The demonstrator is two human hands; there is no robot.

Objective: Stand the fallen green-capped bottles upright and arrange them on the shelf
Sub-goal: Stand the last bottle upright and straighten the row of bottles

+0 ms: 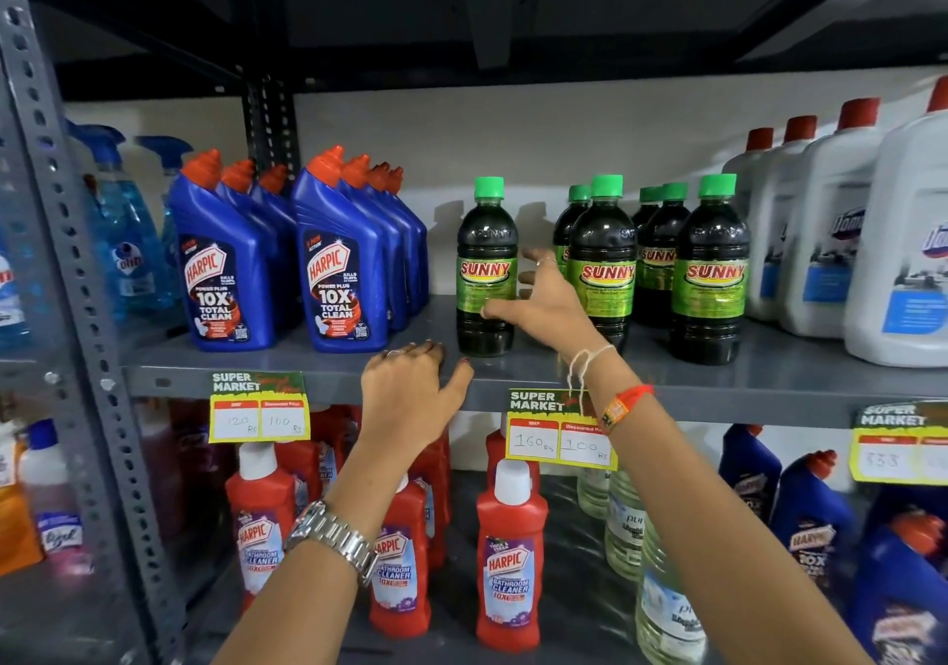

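Observation:
Several dark bottles with green caps and green "SUNNY" labels stand upright on the grey shelf [800,374]. One bottle [485,264] stands alone at the left of the group. A second bottle [605,264] and a third [710,269] stand in front to its right, with more behind them. My right hand [544,300] is open, fingers spread, the thumb touching the lone bottle's right side without closing around it. My left hand [410,392] rests with its fingers curled over the shelf's front edge, holding no bottle.
Blue Harpic bottles [338,259] stand left of the green-capped ones, white jugs with red caps [821,233] to the right. Blue spray bottles [128,233] fill the far left. Price tags [559,431] hang on the shelf edge. Red Harpic bottles [508,556] stand on the shelf below.

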